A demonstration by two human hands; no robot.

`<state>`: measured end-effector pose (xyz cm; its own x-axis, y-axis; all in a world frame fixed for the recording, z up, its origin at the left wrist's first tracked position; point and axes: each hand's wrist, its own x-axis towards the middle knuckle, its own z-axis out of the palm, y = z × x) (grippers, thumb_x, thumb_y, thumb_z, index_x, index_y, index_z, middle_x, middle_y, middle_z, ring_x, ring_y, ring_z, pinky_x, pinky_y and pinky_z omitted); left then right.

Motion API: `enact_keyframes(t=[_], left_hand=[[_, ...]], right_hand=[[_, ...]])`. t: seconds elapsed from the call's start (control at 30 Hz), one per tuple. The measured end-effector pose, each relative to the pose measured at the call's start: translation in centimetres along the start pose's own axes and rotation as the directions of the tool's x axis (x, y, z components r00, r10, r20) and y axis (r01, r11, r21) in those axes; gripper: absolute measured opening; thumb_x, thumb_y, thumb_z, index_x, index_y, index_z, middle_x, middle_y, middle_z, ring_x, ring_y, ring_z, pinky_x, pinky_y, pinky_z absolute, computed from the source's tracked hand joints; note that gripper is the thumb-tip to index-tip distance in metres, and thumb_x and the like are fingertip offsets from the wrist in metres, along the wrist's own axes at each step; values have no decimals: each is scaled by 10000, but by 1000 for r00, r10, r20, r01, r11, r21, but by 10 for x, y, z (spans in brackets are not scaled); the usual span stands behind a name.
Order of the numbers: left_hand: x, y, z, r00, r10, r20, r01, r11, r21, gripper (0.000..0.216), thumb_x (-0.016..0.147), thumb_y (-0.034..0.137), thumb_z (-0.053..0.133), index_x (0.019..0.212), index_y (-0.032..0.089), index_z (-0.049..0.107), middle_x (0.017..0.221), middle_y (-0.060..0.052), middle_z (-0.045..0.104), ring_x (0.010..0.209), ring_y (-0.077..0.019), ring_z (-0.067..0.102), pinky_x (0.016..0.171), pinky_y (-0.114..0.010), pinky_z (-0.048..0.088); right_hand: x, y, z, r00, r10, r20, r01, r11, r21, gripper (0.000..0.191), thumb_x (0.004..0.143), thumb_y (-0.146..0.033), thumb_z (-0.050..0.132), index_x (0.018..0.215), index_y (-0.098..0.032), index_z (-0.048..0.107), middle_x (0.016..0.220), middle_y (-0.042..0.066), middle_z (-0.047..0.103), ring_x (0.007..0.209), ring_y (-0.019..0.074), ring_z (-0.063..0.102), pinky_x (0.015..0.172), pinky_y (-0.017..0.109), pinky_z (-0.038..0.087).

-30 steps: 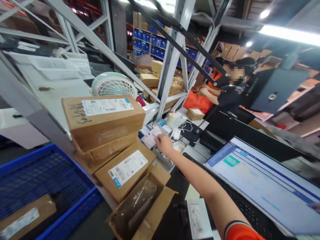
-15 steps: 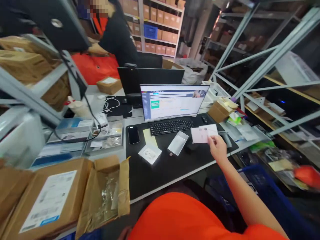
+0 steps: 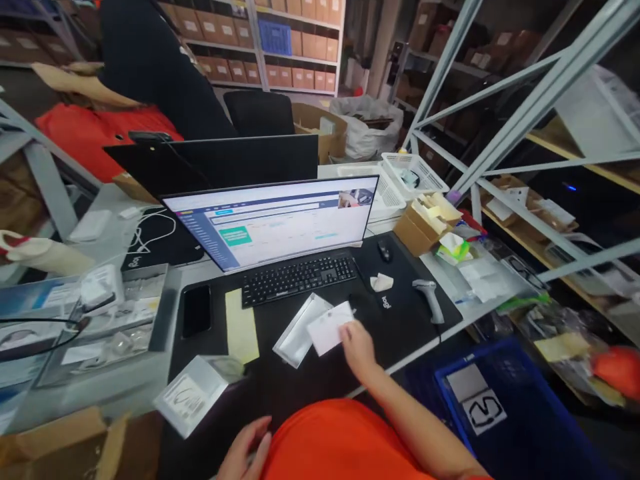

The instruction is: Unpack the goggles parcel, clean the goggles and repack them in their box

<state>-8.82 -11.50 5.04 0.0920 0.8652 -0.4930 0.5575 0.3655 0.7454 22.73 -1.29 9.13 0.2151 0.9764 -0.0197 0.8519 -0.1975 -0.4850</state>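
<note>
My right hand (image 3: 357, 343) pinches a small white paper leaflet (image 3: 330, 328) by its right edge. The leaflet overlaps the right side of a shallow silver-white box tray (image 3: 295, 337) on the black desk mat; I cannot tell whether they touch. At the bottom edge, my left hand (image 3: 247, 450) is partly in view, fingers loosely bent and apart, nothing visible in them. Nearest to it is a small white box (image 3: 187, 403) with a cable-like picture and a label. A pale yellow strip of paper (image 3: 241, 327) lies behind that box.
A keyboard (image 3: 295, 279), mouse (image 3: 384, 250), crumpled paper scrap (image 3: 381, 283) and barcode scanner (image 3: 430, 300) are on the mat. A phone (image 3: 197, 311) lies left, below the monitor (image 3: 280, 220). A blue crate (image 3: 530, 427) stands lower right. Another person's arm (image 3: 85, 87) shows behind.
My right hand has brought the leaflet from beside the mouse to over the tray. My left hand has come further into view. The view has shifted, uncovering the scanner and paper scrap.
</note>
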Motion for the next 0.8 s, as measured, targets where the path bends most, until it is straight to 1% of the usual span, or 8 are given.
enact_keyframes(t=[0.1,0.13,0.2,0.33,0.47,0.6,0.7,0.8], left_hand=[[38,83,48,957,115,-268,-80,987,138,684,831,605,453,1240,93,652,1421,-229,530,1351,-373,520,1132,-539,447],[47,102,62,943,125,-308,-63,977,202,686,849,576,442,1286,77,619,1462,-241,465,1389,-390,471,1139,-557,432],[60,123,85,937,97,-337,7,956,294,676,875,520,421,1346,58,566,1498,-258,374,1420,-421,415,1129,-583,428],[63,118,112,946,-30,-323,150,923,354,648,889,466,415,1374,49,522,1486,-279,318,1440,-457,363,1070,-594,475],[59,111,116,944,-86,-318,210,900,381,600,906,428,440,1375,62,514,1496,-271,272,1447,-445,353,1072,-563,480],[62,122,110,963,-89,-256,195,883,427,561,922,403,456,1361,62,535,1498,-270,250,1417,-450,393,1076,-560,471],[69,128,106,979,-21,-204,117,875,470,558,931,398,456,1355,44,542,1482,-277,279,1405,-446,407,1090,-546,458],[76,123,101,981,57,-185,49,852,521,547,943,404,434,1348,55,553,1488,-276,284,1353,-444,464,1069,-561,468]], right_hand=[[38,-18,16,959,-147,244,151,988,3,290,1014,-334,477,838,-207,671,944,53,730,828,165,679,701,239,432],[48,-23,20,931,-186,313,193,981,9,280,1013,-352,489,875,-212,688,965,53,741,853,173,691,716,242,444],[65,-29,26,869,-232,436,250,968,16,299,1012,-393,492,923,-213,714,975,68,762,878,202,711,744,268,478],[86,-29,35,744,-240,623,290,957,23,369,1011,-452,469,1034,-205,741,952,106,784,866,259,742,746,336,538],[91,-22,28,688,-262,677,292,954,73,416,993,-436,493,1336,-239,624,1069,116,774,970,281,738,808,376,563],[87,-19,9,698,-299,650,282,950,134,341,935,-333,566,1231,-215,687,1154,128,732,987,293,726,849,401,566],[80,-15,-6,741,-310,596,257,950,176,362,911,-267,565,1249,-198,677,1300,135,658,1063,288,698,920,410,553],[66,-3,-18,791,-316,524,228,947,226,377,912,-287,568,1270,-222,666,1415,92,580,1125,242,669,994,357,524]])
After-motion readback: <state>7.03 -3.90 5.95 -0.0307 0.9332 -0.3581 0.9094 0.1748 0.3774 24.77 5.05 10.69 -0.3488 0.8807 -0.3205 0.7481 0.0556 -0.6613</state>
